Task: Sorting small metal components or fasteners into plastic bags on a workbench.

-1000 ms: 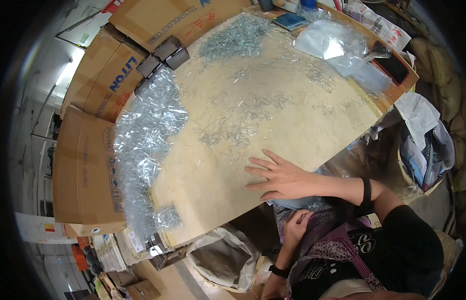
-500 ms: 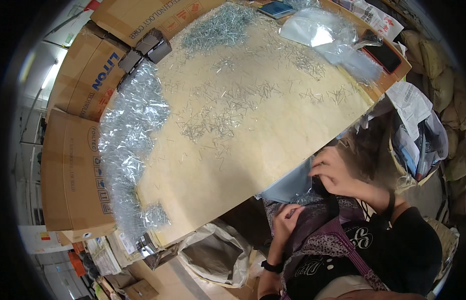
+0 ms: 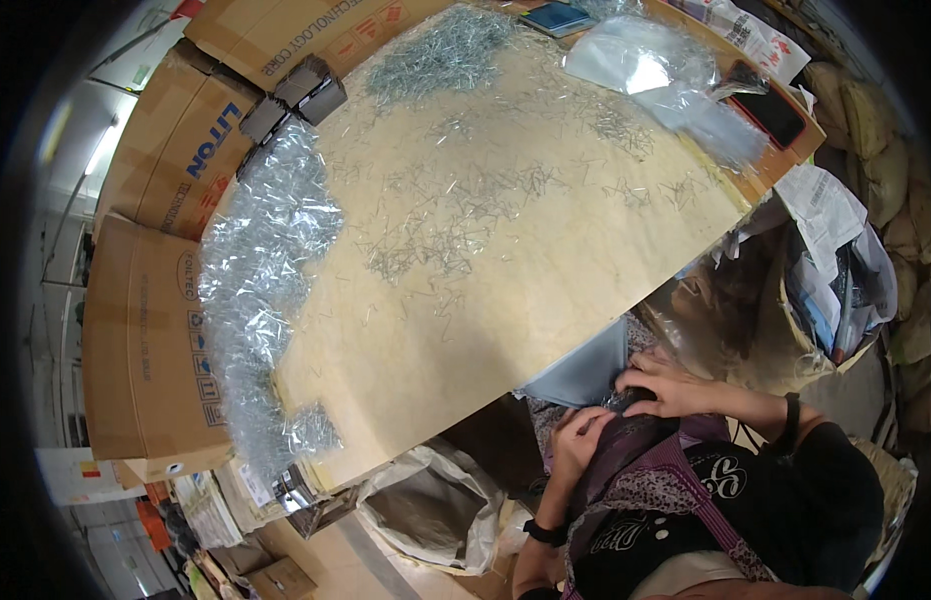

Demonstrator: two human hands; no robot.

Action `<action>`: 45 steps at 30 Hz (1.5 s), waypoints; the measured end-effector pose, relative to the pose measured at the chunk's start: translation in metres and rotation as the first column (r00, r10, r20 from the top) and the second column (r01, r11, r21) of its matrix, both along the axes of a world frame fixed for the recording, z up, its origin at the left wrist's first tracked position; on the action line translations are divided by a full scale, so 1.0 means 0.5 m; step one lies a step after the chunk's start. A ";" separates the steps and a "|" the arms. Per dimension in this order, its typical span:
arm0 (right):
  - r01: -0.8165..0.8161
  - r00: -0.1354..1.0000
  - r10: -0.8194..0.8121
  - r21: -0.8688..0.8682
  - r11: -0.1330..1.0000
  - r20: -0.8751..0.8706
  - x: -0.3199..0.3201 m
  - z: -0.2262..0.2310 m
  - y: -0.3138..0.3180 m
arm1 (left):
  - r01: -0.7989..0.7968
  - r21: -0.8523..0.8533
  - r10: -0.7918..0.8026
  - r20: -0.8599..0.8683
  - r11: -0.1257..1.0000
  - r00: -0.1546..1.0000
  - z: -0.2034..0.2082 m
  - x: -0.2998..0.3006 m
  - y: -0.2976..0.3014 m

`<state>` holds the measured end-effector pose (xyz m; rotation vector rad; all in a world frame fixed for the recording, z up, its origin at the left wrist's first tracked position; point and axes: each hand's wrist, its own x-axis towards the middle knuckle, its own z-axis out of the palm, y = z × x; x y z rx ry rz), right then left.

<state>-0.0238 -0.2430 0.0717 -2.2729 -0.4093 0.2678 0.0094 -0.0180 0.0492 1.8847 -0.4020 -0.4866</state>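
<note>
Both my hands work close together over my lap, beyond the table's near edge. My left hand (image 3: 582, 436) has its fingertips drawn together by the purple patterned apron (image 3: 625, 445); what they hold, if anything, is too small to make out. Curled inward, my right hand (image 3: 663, 386) closes over a small dark, shiny patch (image 3: 625, 401) between the hands. Its fingertips partly hide that patch. Just beyond them, a blue-grey sheet or tray (image 3: 582, 370) juts out from under the table edge.
Thin bent metal pins (image 3: 425, 235) lie scattered over the pale tabletop (image 3: 415, 370), with heaps (image 3: 270, 250) along its far and left sides. Cardboard boxes (image 3: 150, 330) wall the left. Clear plastic bags (image 3: 645, 75) and a phone (image 3: 770, 115) sit at right. An open sack (image 3: 430, 510) stands below.
My right hand has come down and closer to my left hand, from above the blue-grey sheet to the lap. My left hand has shifted only slightly.
</note>
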 end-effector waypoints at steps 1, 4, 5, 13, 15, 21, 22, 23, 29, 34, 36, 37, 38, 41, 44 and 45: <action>0.072 0.994 -0.061 0.115 0.991 -0.095 0.010 0.011 0.009 | -0.003 0.002 0.003 -0.001 1.000 1.000 0.000 0.001 0.002; -0.064 0.954 0.094 0.113 0.991 -0.285 0.013 -0.018 0.013 | -0.023 -0.048 0.025 0.038 0.999 0.999 -0.006 0.003 0.000; -0.155 0.930 0.178 0.095 0.983 -0.322 0.004 -0.045 0.012 | 0.003 -0.093 -0.001 0.022 0.996 1.000 -0.014 -0.002 -0.004; -0.064 0.942 0.110 0.154 0.986 -0.318 0.003 -0.019 0.001 | 0.056 -0.063 -0.059 -0.053 0.996 0.997 -0.026 -0.003 -0.003; 0.010 0.979 0.028 -0.189 0.982 0.200 0.028 0.031 0.002 | 0.029 -0.062 -0.033 -0.055 0.998 0.998 -0.033 0.010 0.000; 0.168 0.734 -0.117 -0.012 0.986 0.669 0.205 0.146 0.007 | -0.025 -0.093 0.001 -0.246 0.995 0.969 -0.039 -0.002 0.006; 0.240 0.708 -0.141 -0.048 0.970 0.691 0.250 0.149 0.008 | -0.020 -0.094 -0.003 -0.241 0.995 0.971 -0.036 -0.003 0.004; 0.309 0.681 -0.162 -0.079 0.948 0.714 0.292 0.142 0.009 | -0.009 -0.125 -0.018 -0.212 0.992 0.977 -0.030 -0.005 0.002; 0.108 0.803 0.055 -0.236 0.966 0.593 0.338 0.118 0.003 | -0.001 -0.178 -0.035 -0.201 0.984 0.979 -0.026 -0.007 0.002; -0.047 0.867 0.095 -0.110 0.993 0.489 0.210 0.144 -0.007 | -0.032 -0.215 -0.007 -0.181 0.976 0.984 -0.051 -0.018 0.006; -0.081 0.892 0.110 -0.084 0.993 0.438 0.168 0.136 -0.018 | -0.048 -0.169 0.014 -0.200 0.984 0.980 -0.042 -0.018 0.005; -0.147 0.881 0.153 -0.048 0.988 0.448 0.148 0.130 -0.025 | -0.046 -0.169 0.010 -0.212 0.985 0.977 -0.036 -0.019 0.002; -0.213 0.867 0.194 -0.011 0.977 0.460 0.129 0.124 -0.030 | -0.050 -0.170 0.018 -0.184 0.984 0.983 -0.030 -0.018 -0.001; -0.118 0.870 0.043 0.124 0.985 0.492 0.073 0.101 -0.036 | -0.038 -0.141 0.011 -0.194 0.989 0.981 -0.013 -0.015 -0.002; 0.160 0.933 -0.192 0.126 0.979 0.306 0.019 0.044 -0.015 | -0.035 -0.131 0.020 -0.114 0.991 0.993 -0.012 -0.014 0.000; 0.319 0.932 -0.331 0.102 0.942 0.150 0.008 0.034 -0.007 | -0.033 -0.133 0.018 -0.115 0.991 0.993 -0.013 -0.013 -0.001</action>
